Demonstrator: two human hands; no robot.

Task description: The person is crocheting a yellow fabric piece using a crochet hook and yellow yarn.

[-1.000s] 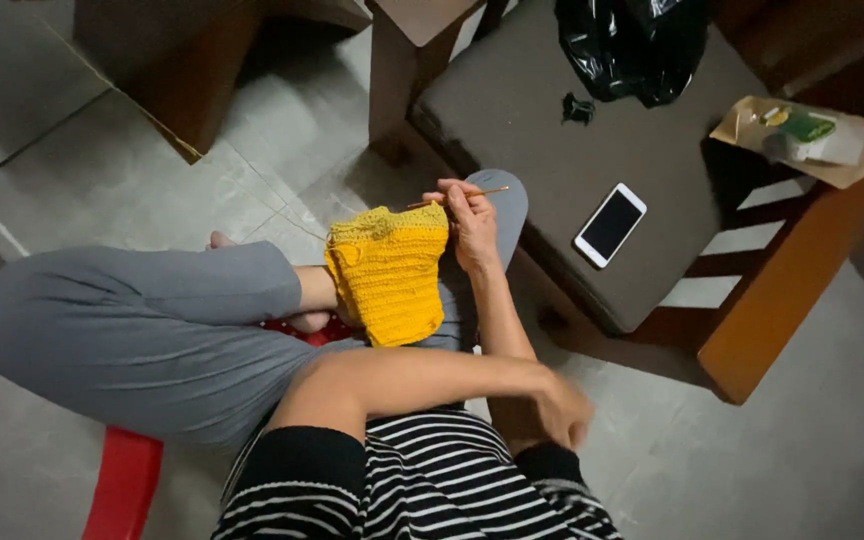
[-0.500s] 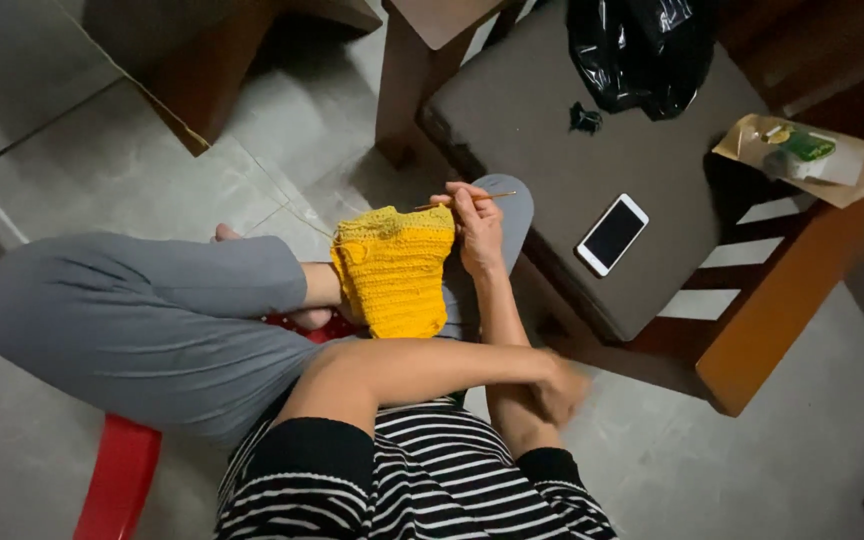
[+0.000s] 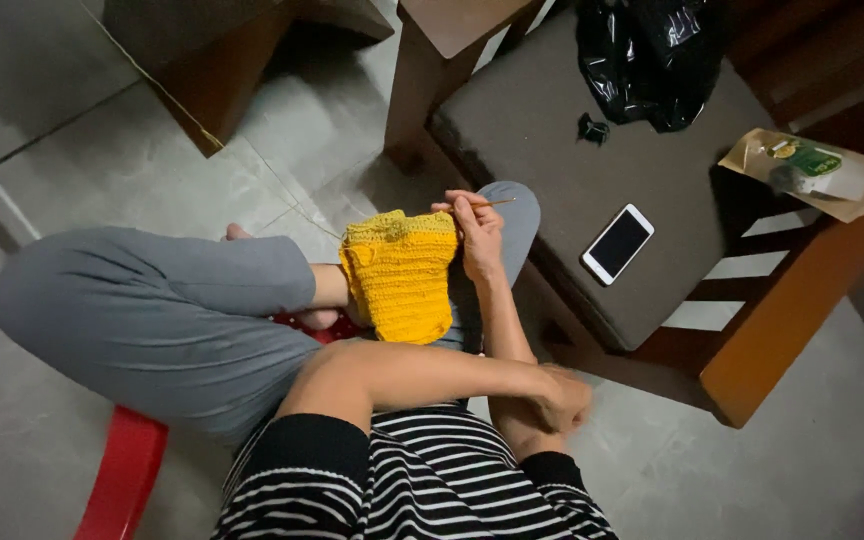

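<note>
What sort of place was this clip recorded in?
Most likely a room in a home. A wooden chair with a grey cushion holds a smartphone and a black plastic bag, the floor is tiled, and the person sits on a red plastic stool crocheting.

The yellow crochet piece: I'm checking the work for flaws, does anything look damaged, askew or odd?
Nothing stands out. The yellow crochet piece hangs whole from the right hand, which holds a hook. The left hand rests by the right elbow. The phone lies flat on the cushion.
</note>
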